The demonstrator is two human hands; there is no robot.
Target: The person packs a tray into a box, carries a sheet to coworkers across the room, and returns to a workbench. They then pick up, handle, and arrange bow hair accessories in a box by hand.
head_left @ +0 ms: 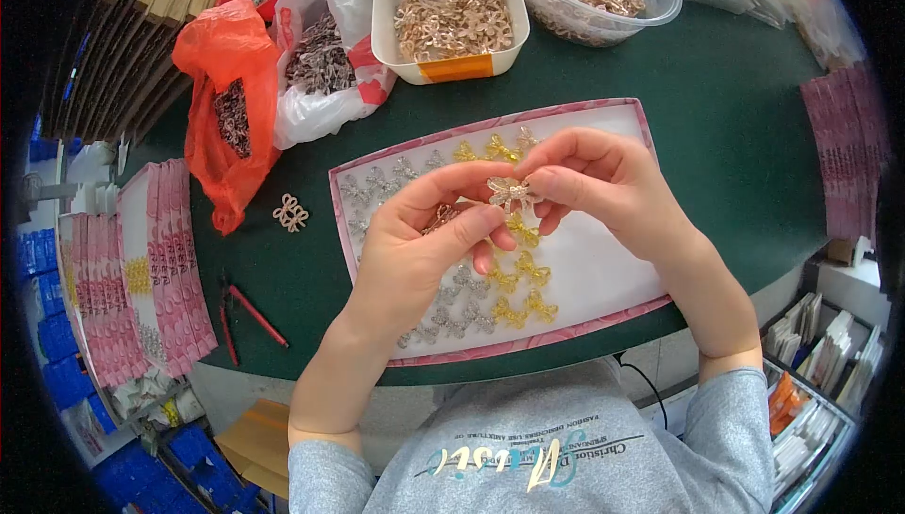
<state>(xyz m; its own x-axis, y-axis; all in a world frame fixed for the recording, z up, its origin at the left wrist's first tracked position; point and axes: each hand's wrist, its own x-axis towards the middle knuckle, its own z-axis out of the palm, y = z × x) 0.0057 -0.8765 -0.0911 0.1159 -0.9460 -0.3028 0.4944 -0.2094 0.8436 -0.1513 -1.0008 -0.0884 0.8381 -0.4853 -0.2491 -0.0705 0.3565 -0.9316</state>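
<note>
A light gold, butterfly-like metal ornament (pixel 510 194) is held up between my two hands, over a shallow white tray with a pink patterned rim (pixel 603 310). My left hand (pixel 424 222) pinches its left side with thumb and forefinger. More rose-gold pieces (pixel 441 216) show in the curl of that hand. My right hand (pixel 603 184) grips the ornament's right side between thumb and fingertips. Below lie rows of silver bow-shaped ornaments (pixel 451 314) on the left and gold ones (pixel 507 312) beside them. My hands hide part of the rows.
A loose rose-gold ornament (pixel 291 213) and red-handled pliers (pixel 256 316) lie on the green table (pixel 735 118). Behind stand a white bin of rose-gold pieces (pixel 495 64), a clear tub (pixel 660 7), a white bag (pixel 325 118) and a red bag (pixel 226 48). Stacked pink-edged trays (pixel 165 269) flank the left.
</note>
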